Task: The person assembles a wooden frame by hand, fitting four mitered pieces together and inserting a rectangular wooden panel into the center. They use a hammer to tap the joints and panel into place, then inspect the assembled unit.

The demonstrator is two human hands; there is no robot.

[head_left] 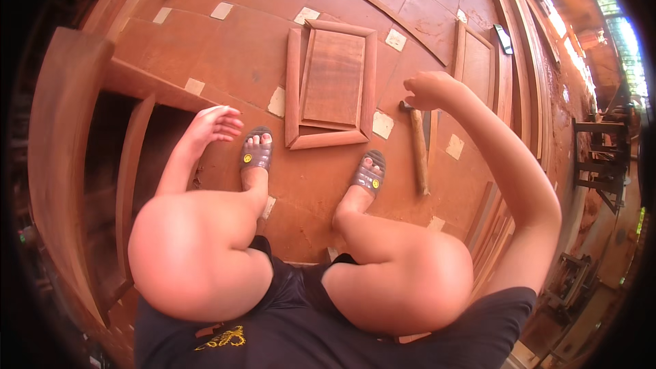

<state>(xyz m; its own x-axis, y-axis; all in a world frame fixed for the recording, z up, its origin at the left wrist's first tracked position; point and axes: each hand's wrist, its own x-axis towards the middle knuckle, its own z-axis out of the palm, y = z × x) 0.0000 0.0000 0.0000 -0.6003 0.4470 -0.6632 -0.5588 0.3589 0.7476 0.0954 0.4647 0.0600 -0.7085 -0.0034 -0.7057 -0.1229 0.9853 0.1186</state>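
My left hand (217,125) hangs over the floor beside my left foot, with its fingers loosely bent and apart and nothing visible in them. My right hand (429,91) is stretched out ahead, its fingers curled in; whatever they may hold is hidden. Just below it lies a hammer (418,150) with a wooden handle pointing back toward me. Between and ahead of my feet lies a wooden frame (294,89) with mitred corners. A raised wooden panel (333,75) sits inside it, slightly askew, with dark gaps at its edges.
On the left stands a wooden cabinet-like piece (61,157). A second framed panel (476,61) lies at the right, beside long boards (523,61) and a handsaw (503,39). A thin strip (406,27) crosses the tiled floor (239,48) farther ahead. My sandalled feet flank the frame's near end.
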